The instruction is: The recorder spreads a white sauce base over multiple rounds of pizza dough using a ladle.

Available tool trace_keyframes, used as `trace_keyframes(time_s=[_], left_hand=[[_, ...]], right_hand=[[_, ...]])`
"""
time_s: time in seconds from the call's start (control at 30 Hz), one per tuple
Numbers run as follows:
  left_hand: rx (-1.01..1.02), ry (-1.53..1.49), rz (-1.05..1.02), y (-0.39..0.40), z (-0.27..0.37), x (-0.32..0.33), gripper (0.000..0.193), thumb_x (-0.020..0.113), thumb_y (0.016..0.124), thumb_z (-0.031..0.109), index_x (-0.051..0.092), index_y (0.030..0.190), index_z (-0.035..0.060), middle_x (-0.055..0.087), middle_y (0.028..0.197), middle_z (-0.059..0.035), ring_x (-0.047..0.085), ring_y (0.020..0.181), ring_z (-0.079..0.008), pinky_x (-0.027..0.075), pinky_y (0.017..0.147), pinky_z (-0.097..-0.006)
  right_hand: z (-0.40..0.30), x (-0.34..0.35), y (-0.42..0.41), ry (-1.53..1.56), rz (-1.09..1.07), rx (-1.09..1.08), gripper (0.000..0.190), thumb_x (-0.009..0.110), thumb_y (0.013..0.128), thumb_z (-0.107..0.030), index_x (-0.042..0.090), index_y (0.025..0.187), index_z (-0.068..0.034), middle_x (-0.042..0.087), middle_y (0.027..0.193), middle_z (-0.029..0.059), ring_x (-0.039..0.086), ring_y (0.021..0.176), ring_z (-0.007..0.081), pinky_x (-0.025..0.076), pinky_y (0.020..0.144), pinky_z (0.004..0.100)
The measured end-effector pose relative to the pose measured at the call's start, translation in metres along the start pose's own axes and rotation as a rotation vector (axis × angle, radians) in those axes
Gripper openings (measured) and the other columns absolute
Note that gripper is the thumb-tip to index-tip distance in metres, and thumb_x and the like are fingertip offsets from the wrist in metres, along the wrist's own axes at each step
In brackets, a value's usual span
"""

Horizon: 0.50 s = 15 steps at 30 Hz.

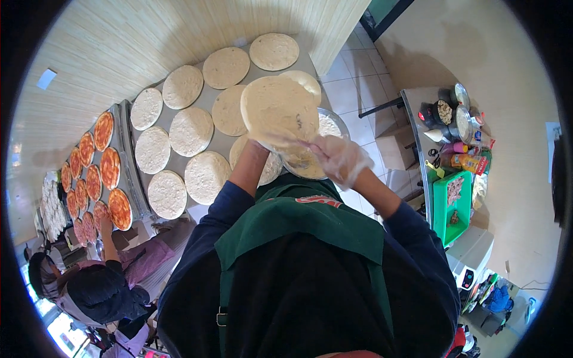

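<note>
A round pizza base (282, 107) topped with a beige spread is held up before me, resting on my left hand (261, 147), which is mostly hidden beneath it. In a clear plastic glove, my right hand (342, 156) grips a thin utensil (286, 138), blurred and lying across the base's near edge. Partly covered by the base and glove, a round metal pan (344, 127) contains a pale spread. A paler disc (309, 83) shows behind the held base. Several flat dough rounds (191, 131) lie on the grey table (154, 100) ahead and to the left.
Left, a co-worker's hand (105, 223) touches a red-sauced base among several on another table (114, 147). A wood-patterned wall (179, 36) borders the tables. Right, a side table (414, 100) bears pots, packets and a green tray (465, 210); a cardboard box (394, 150) stands beneath.
</note>
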<state>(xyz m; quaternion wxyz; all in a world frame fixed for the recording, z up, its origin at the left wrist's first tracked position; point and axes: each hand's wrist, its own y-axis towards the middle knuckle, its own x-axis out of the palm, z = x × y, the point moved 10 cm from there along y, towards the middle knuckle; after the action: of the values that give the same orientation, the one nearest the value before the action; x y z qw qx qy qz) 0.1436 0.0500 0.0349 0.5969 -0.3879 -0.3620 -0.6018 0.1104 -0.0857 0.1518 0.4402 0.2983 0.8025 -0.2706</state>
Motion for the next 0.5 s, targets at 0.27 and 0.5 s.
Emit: trace_keyframes(time_s=[0.27,0.5], left_hand=[[-0.035,-0.414,-0.221,0.005,0.007,0.030,0.061,0.037,0.090,0.052,0.033,0.138,0.0140,0.038,0.140,-0.0118,0.040,0.126,-0.0316,0.037,0.100,-0.0504],[0.077,-0.396,-0.078,0.001,0.028,0.015,0.062,0.039,0.089,0.053,0.037,0.136,0.0134,0.043,0.137,-0.0118,0.043,0.124,-0.0315,0.038,0.100,-0.0505]], right_hand=[[0.009,-0.049,-0.008,-0.015,0.211,-0.056,0.021,0.052,0.089,-0.028,0.058,0.080,-0.010,0.057,0.070,0.0122,0.057,0.064,0.0306,0.044,0.057,0.0382],[0.058,-0.056,-0.031,0.047,0.285,0.015,0.018,0.057,0.087,-0.027,0.063,0.085,-0.010,0.061,0.073,0.0099,0.058,0.065,0.0274,0.047,0.061,0.0363]])
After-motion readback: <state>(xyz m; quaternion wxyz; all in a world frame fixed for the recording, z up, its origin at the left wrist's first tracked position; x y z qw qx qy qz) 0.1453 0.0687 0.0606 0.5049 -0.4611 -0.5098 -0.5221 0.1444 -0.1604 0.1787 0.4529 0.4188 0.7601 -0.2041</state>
